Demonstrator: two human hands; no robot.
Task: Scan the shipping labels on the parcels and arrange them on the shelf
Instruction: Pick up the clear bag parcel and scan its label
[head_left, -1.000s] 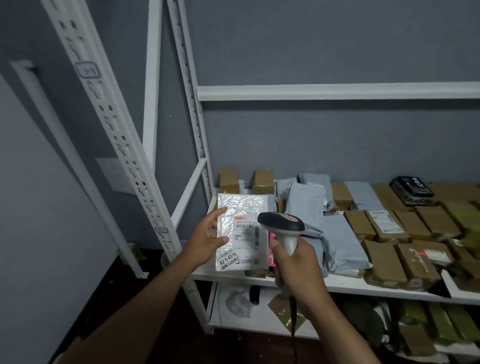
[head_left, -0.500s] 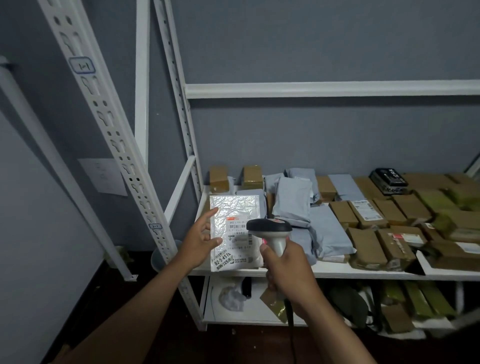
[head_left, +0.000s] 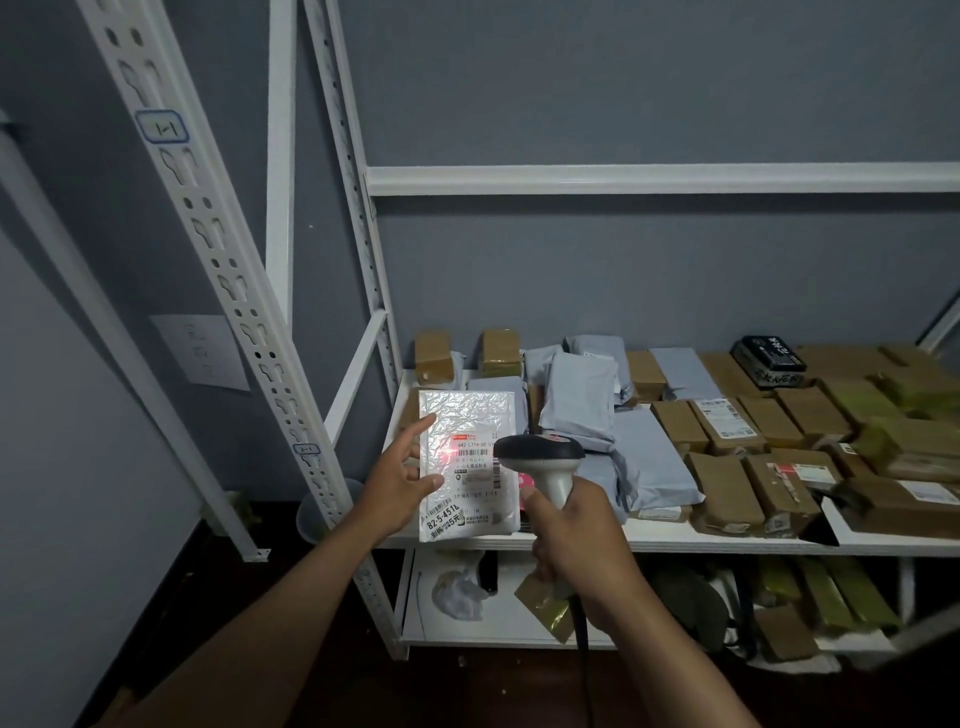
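My left hand (head_left: 402, 475) holds a white bubble-wrap parcel (head_left: 467, 415) by its left edge, upright in front of the shelf's left end. Its shipping label (head_left: 475, 470) faces me, and a red scanner spot glows on the label's upper left. My right hand (head_left: 576, 540) grips the handle of a black-and-white barcode scanner (head_left: 540, 457), whose head points at the label from the right. The scanner's cable hangs down below my right wrist.
The white metal shelf (head_left: 727, 543) carries several brown boxes (head_left: 724, 486) and grey mailer bags (head_left: 576, 400), plus a black box (head_left: 769, 358) at the back. More parcels lie on the lower shelf. A perforated white upright (head_left: 208, 249) leans at the left.
The view has shifted slightly and the hands sit a little lower. A red scanner light now shows on the label; my left fingers have spread along the parcel's edge.
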